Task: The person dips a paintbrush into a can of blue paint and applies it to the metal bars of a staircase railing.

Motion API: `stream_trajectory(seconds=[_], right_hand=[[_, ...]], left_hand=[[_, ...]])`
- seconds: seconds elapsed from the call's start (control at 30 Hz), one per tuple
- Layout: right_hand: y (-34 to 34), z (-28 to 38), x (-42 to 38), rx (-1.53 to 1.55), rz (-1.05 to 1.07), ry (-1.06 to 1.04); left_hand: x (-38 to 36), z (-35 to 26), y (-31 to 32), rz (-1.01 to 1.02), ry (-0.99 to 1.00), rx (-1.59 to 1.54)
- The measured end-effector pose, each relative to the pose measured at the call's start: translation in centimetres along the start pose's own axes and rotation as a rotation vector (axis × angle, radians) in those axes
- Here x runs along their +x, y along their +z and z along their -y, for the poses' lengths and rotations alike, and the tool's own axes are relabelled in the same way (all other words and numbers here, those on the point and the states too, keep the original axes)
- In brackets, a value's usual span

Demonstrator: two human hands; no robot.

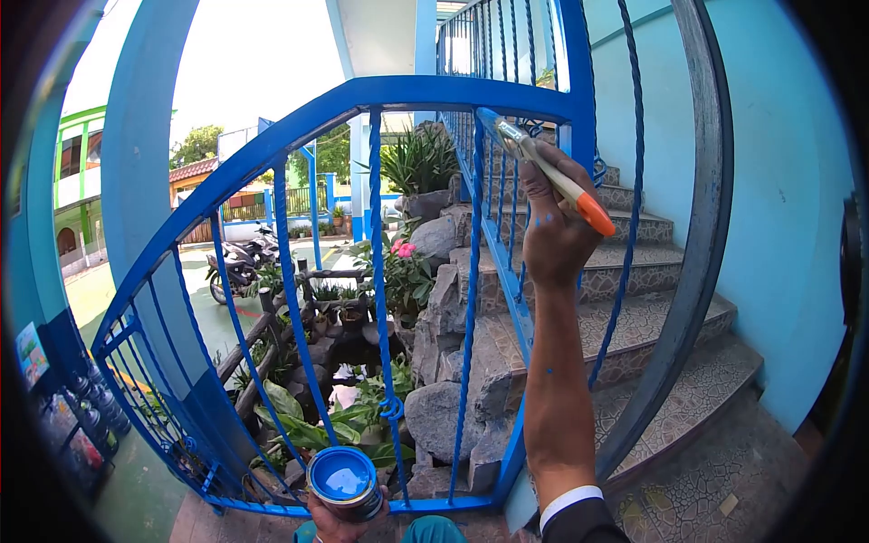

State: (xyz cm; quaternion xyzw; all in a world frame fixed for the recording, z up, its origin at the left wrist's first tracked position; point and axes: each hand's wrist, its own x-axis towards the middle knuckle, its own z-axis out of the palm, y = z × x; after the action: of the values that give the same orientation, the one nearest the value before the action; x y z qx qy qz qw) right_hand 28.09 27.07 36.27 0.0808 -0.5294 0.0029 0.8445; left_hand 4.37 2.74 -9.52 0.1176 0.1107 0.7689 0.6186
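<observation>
My right hand (559,217) is closed around a paintbrush (566,185) with a pale handle and an orange end. Its bristles, wet with blue, touch the top of a twisted bar just under the upper rail of the blue metal railing (398,90). Small blue spots mark the hand and forearm. Low in the view, my left hand (339,525) grips an open paint can (344,484) from below and the sides. Blue paint (346,478) shows inside the can, and the rim is smeared with it.
Tiled stairs (625,262) climb behind the railing, with a dark grey handrail (711,226) on the right. Rocks (444,421) and leafy plants (308,421) fill a small garden beyond the bars. A motorcycle (244,262) stands farther back. Plastic bottles (90,412) sit at the lower left.
</observation>
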Motion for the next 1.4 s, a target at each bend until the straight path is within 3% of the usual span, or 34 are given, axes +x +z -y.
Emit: stream_trajectory(seconds=[0.2,0.27,0.3,0.33,0.5,0.73,0.9,1.03,1.13,1.17,1.23,1.4], right_hand=[[-0.7,0.1,-0.8,-0.026,0.098,0.051],[-1.0,0.3,-1.2,0.081,0.003,0.092],[-1.0,0.3,-1.1,0.115,-0.048,0.120],[-1.1,0.3,-1.1,0.147,-0.101,0.149],[-1.2,-0.3,-2.2,0.007,0.062,0.163],[-1.7,0.7,-1.5,0.142,-0.135,0.207],[-0.1,0.6,-0.6,0.130,-0.071,0.237],[-2.8,1.3,-1.7,0.021,-0.109,0.419],[-2.0,1.0,0.4,0.060,-0.212,0.342],[-1.0,0.0,1.0,0.098,-0.260,0.295],[-0.3,0.8,1.7,0.053,-0.204,0.319],[-1.7,1.9,-0.2,-0.003,-0.097,0.504]], left_hand=[[0.5,-0.3,-1.4,0.014,0.016,-0.008],[0.9,-0.6,-2.8,0.010,-0.031,-0.030],[0.5,-0.4,-1.0,-0.123,-0.009,-0.022],[0.6,-0.3,-0.2,-0.126,-0.022,-0.035],[0.3,-0.2,0.8,-0.083,-0.045,-0.033],[0.1,0.0,2.2,-0.102,0.058,0.100],[-0.3,-0.1,2.2,-0.102,0.030,0.096],[-0.6,0.0,2.6,-0.174,0.033,0.102],[-1.1,0.6,4.5,-0.296,0.046,0.110],[-0.8,0.2,2.6,-0.235,0.037,0.097],[-0.2,-0.4,-0.1,-0.112,0.022,0.072],[-0.1,-0.5,-0.4,-0.173,0.021,-0.006]])
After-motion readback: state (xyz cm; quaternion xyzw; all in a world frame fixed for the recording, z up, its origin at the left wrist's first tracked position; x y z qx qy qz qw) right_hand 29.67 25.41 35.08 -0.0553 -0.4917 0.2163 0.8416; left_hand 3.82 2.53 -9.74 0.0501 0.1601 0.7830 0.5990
